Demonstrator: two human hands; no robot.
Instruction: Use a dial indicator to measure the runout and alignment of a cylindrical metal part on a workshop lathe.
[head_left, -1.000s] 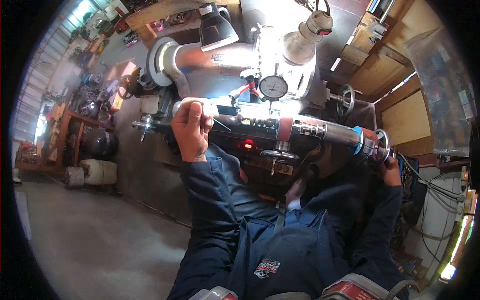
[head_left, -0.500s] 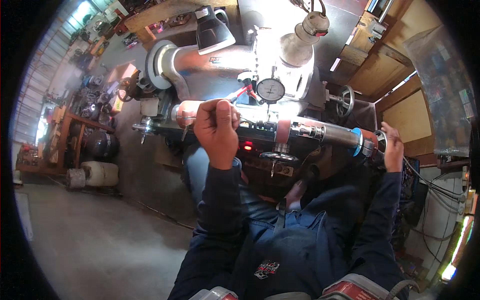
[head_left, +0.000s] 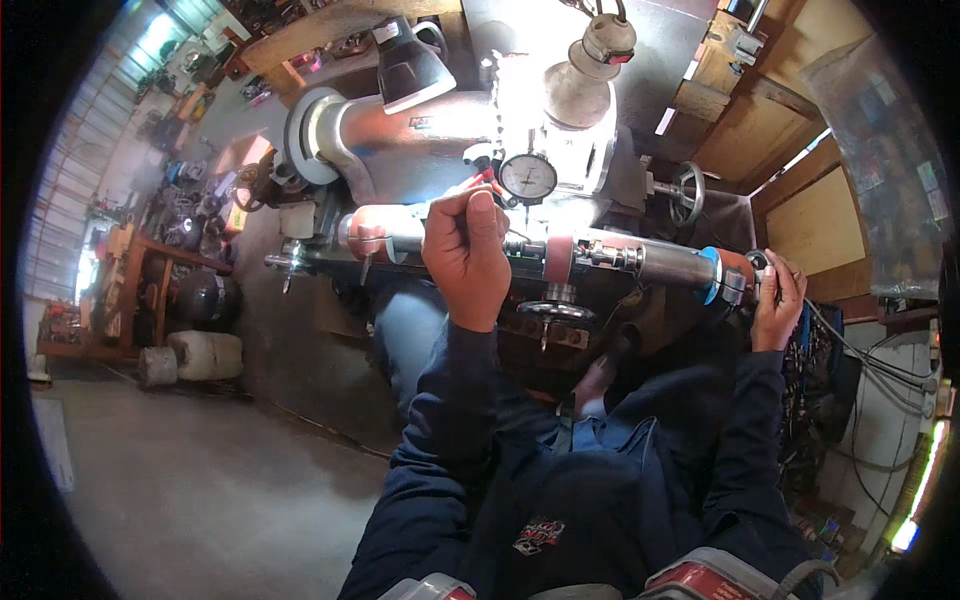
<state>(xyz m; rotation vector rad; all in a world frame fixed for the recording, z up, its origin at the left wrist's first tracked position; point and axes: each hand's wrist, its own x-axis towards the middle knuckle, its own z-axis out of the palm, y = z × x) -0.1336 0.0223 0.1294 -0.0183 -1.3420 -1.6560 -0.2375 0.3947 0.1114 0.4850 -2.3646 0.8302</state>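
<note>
My left hand (head_left: 466,260) is raised over the spindle assembly, its fingers pinched on something mostly hidden, just below a dial gauge (head_left: 527,178) on a red-jointed holder. Behind it runs a steel spindle (head_left: 672,264) through a red clamp (head_left: 369,229) at the left and a red middle support (head_left: 558,260), with a small handwheel (head_left: 557,311) below. A blue ring (head_left: 712,277) sits near the spindle's right end. There my right hand (head_left: 776,308) has its fingers curled on the end handwheel (head_left: 757,262), which is partly hidden.
A large cast machine body (head_left: 420,135) stands behind, carrying a black lamp (head_left: 410,65) and another handwheel (head_left: 688,193). Wooden panels (head_left: 810,220) and hanging cables (head_left: 880,355) are at the right. Cluttered parts (head_left: 195,200) and a plastic container (head_left: 205,355) are on the left.
My left hand has moved rightward, uncovering the left red clamp and nearing the gauge. My right hand has risen on the end handwheel. The view has shifted slightly.
</note>
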